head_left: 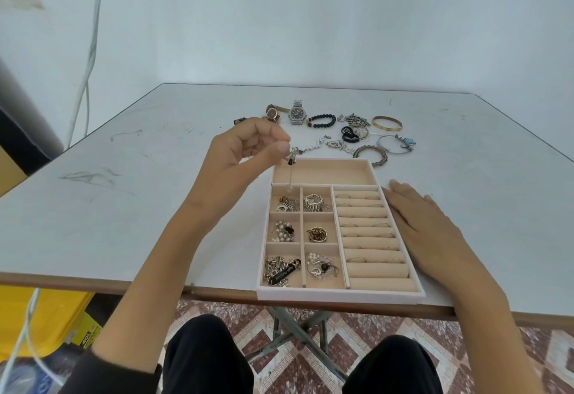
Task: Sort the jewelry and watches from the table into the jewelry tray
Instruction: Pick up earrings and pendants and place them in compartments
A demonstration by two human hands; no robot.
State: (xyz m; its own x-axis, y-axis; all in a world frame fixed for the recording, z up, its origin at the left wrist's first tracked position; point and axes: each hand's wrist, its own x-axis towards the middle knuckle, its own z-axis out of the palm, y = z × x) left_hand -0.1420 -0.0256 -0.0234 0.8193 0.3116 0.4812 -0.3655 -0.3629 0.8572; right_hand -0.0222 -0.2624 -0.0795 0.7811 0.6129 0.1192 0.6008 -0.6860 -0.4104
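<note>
Jewelry tray point(341, 296) sits at the near edge of the table point(124, 207), with pieces in its 6 small compartments. The left hand point(245, 148) pinches a thin chain with a dark charm point(291, 161) between thumb and fingertips, dangling it over the tray's far-left part. The right hand point(425, 223) lies flat, fingers straight, just beside the tray's right wall; 2 watches point(297, 113) lie beyond the tray.

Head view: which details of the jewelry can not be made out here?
Thin silver pendant chain: upper end hidden by the pinching left hand.
Dark strap end on the grey table: rest covered by that hand.
Black lettered tag in the beige compartment tray: writing too blurred.
All in the head view.
</note>
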